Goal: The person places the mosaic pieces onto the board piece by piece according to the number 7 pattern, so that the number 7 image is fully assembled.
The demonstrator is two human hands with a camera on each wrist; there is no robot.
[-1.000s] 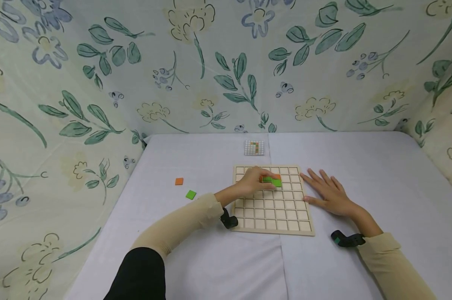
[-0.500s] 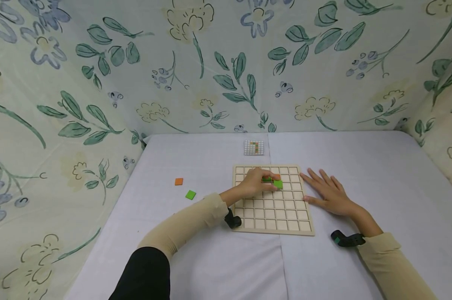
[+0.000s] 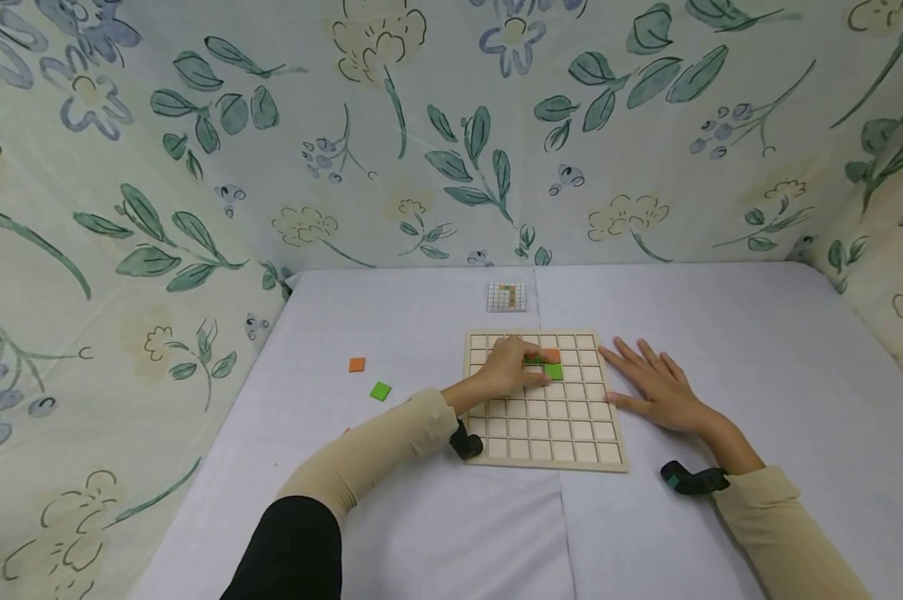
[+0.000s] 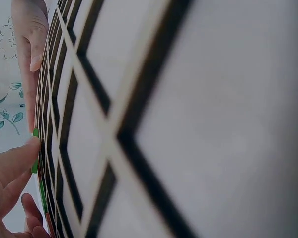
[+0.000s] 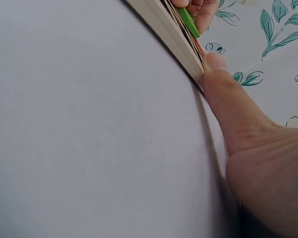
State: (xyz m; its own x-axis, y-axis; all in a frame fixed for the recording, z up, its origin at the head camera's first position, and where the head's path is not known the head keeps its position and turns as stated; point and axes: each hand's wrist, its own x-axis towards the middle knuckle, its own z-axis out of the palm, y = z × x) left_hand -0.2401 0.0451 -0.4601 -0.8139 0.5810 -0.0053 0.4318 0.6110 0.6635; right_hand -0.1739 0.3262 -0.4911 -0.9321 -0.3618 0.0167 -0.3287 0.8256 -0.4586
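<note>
A square wooden grid board (image 3: 564, 450) lies on the white table. My left hand (image 3: 506, 367) reaches over its upper part and pinches a green square tile (image 3: 553, 372) between thumb and fingers. That tile looks tilted on the board in the right wrist view, where its green edge (image 5: 188, 22) stands up. Just above it, an orange tile (image 3: 551, 356) sits in a cell. Another green tile (image 3: 532, 361) is partly covered by my fingers. My right hand (image 3: 657, 387) lies with fingers spread beside the board, its thumb (image 5: 226, 94) touching the board's right edge.
A loose orange tile (image 3: 357, 364) and a loose green tile (image 3: 380, 391) lie left of the board. A sliver of orange (image 3: 347, 431) shows beside my left sleeve. Behind the board is a small card (image 3: 506, 297) with a coloured grid pattern. Floral cloth (image 3: 421, 167) hangs behind.
My left hand first shifted slightly right and towards me with the green tile, then the tile moved slightly left and down, below the orange one. My right hand stays still.
</note>
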